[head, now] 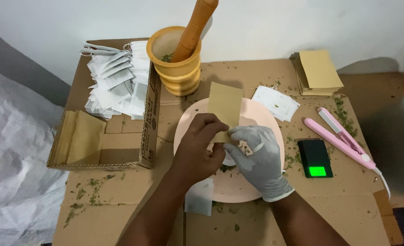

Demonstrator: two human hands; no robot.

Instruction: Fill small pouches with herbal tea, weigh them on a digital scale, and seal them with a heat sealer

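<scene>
Cardboard work surface (256, 218); open box (102, 150) at left. Pink plate (261, 119), centre. Brown paper sachet (224, 105) upright above it, pinched shut between bare left hand (201, 148) and gloved right hand (259, 157). Step judged: opening the sachet; parting its mouth calls for fingertip grip.

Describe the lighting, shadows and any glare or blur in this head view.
Head view: soft, dim overhead light; the pestle and mortar cast a faint shadow on the wall; a darker shadow lies on the right past the stack of brown envelopes. The small scale has a display that glows overexposed green. The left hand, gloved right hand and brown sachet look fairly sharp.
</scene>
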